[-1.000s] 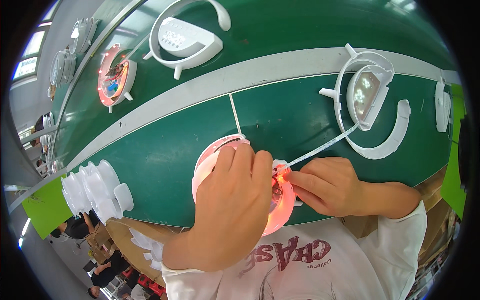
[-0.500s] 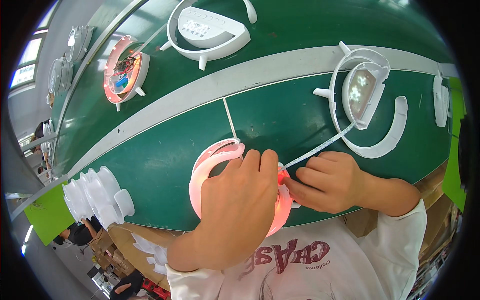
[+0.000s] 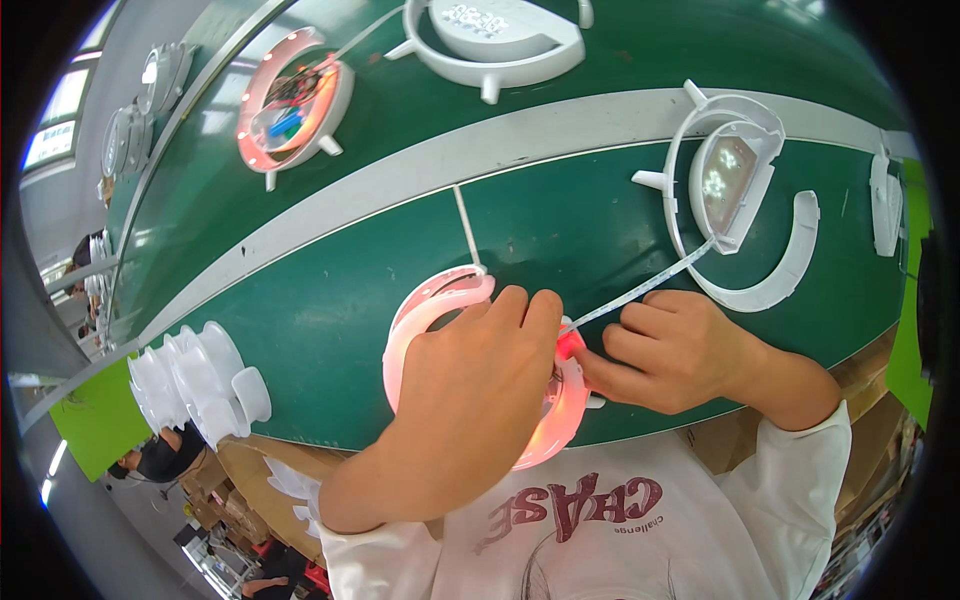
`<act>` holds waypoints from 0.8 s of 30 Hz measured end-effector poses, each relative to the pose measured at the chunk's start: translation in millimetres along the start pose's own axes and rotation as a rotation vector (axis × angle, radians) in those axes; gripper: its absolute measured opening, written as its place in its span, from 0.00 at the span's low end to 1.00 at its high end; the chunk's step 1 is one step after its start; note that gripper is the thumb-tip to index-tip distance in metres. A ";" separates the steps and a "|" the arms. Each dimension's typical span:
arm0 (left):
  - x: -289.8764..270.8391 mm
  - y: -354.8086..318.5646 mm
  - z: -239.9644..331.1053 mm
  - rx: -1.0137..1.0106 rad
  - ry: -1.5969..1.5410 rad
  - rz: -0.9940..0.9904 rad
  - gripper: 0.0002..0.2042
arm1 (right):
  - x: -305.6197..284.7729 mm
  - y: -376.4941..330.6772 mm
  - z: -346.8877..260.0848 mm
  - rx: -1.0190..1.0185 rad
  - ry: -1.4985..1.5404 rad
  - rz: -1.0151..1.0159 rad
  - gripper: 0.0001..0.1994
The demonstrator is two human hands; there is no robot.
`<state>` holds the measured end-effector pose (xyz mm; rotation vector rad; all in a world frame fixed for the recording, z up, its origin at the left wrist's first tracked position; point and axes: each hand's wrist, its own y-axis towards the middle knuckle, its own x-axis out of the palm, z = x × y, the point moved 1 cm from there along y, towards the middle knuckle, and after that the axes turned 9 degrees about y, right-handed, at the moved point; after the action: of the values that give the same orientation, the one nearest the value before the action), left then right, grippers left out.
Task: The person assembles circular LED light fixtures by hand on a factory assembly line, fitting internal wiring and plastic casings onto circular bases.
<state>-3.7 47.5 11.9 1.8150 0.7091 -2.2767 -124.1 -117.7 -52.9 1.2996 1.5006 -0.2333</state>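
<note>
A ring-shaped lamp glows pinkish-red near the table's front edge, under my hands. My left hand is closed over its middle and holds it; the back of the hand hides much of the lamp. At the bright red part of its right side, my right hand is pinched, fingertips touching the lamp. What lies between them is hidden. A thin white strip runs from beside my left fingers to a white ring-shaped housing with a lit panel, lying at the right. Another thin white strip stretches away from the lamp's far side.
Beyond a grey rail, a lit open lamp and a white ring with a lit display lie on a green surface. White curved parts are stacked at the left. A curved white cover lies at the right.
Beyond the rail, the lit open lamp and the white ring have shifted right and away. My hands and the held lamp have barely moved.
</note>
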 end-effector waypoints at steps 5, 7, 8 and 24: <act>12.2 -22.3 -21.3 0.174 -0.211 0.443 0.10 | 0.9 -4.0 7.2 -0.006 -0.016 -0.009 0.15; 26.3 -25.2 -21.8 0.283 -0.186 0.494 0.12 | 0.8 -4.8 9.8 -0.008 -0.011 -0.018 0.15; 30.3 -27.4 -20.8 0.397 -0.157 0.540 0.14 | 1.0 -4.7 10.4 0.003 -0.012 -0.015 0.16; 26.4 18.8 2.3 0.386 0.010 0.110 0.11 | -6.1 -34.0 36.0 0.084 0.030 -0.012 0.15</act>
<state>-5.2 34.6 -17.9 1.9611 0.1679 -2.4606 -131.6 -160.1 -78.3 1.3663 1.5379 -0.2881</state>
